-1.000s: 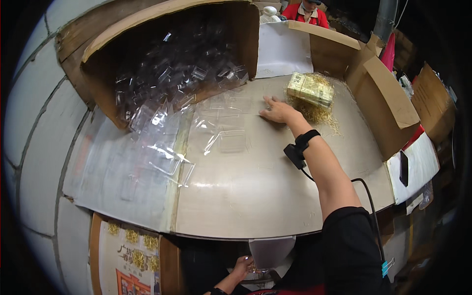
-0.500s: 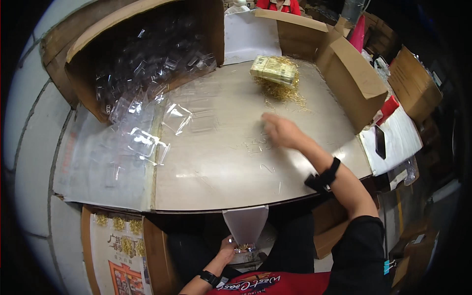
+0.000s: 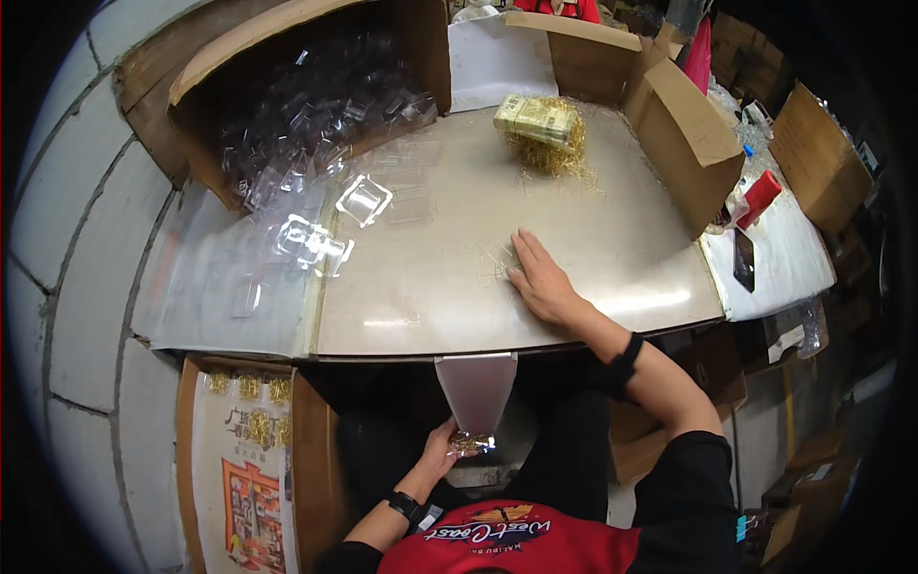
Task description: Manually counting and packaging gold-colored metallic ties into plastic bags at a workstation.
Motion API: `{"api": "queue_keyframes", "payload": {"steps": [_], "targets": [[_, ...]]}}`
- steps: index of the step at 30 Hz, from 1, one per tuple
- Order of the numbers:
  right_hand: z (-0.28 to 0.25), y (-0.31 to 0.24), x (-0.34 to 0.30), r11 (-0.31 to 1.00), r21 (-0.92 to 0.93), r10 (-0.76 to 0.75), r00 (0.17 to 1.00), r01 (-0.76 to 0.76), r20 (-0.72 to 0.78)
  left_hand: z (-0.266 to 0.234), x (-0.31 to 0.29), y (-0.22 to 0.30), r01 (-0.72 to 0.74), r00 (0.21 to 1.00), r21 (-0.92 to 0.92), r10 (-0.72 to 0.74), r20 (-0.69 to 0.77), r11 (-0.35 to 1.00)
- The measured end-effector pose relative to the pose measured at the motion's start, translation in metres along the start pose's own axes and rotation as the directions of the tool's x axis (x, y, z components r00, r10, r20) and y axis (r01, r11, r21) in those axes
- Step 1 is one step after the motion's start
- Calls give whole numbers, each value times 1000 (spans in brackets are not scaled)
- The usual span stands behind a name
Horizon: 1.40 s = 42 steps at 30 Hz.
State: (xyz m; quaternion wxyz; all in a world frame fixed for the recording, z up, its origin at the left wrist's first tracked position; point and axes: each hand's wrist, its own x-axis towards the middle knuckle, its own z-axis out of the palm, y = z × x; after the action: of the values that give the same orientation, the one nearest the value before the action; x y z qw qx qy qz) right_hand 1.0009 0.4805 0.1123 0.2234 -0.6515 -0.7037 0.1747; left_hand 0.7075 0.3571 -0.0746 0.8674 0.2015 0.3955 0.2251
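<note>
R hand [image 3: 545, 282] was open, palm down on the tabletop [image 3: 411, 297], fingers together & pointing up and away, thumb out to the L, w/ a black wristband [image 3: 626, 354] at the wrist. Loose gold strands [image 3: 491, 263] lay just beside its fingertips and thumb.

L hand [image 3: 440, 450] was down below the table's near edge, fingers closed on the side of a small clear plastic case [image 3: 473, 444] w/ gold shred in it. Case sat right under the lower end of a white chute [image 3: 475, 392]; couldn't tell if they touched.

Far side of tabletop: yellowish banded paper bundle [image 3: 535, 121], tilted, on a gold shred pile [image 3: 559, 161]. To the L, big cardboard box [image 3: 287, 24] on its side, full of clear cases [image 3: 325, 110], some spilled out onto the table. Bottom L: shallow carton [image 3: 320, 469] w/ approx. five gold clumps [image 3: 260, 428] on a printed sheet. Far R: black smartphone [image 3: 744, 260] on white sheeting [image 3: 784, 273], near a red item [image 3: 760, 199].
</note>
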Motion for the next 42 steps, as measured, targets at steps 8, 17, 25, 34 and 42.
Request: {"api": "queue_keyframes", "payload": {"steps": [8,17,25,34,42], "targets": [[58,-77,42,983,-173,-77,996,67,-52,20,-2,-22,-14,999,-47,16,36,999],[75,-108,-5,918,-29,-397,918,396,-10,2,-30,-5,-34,999,-70,35,20,997],[65,-79,-11,964,195,-204,973,181,104,-23,-38,-14,-14,997,8,13,74,1000],[106,-138,-104,939,-156,-322,943,307,-82,-12,-31,4,-16,998,-6,17,62,1000],[122,-93,-190,956,281,-86,996,87,-15,-37,-14,-22,11,993,-54,-5,117,998]]}}
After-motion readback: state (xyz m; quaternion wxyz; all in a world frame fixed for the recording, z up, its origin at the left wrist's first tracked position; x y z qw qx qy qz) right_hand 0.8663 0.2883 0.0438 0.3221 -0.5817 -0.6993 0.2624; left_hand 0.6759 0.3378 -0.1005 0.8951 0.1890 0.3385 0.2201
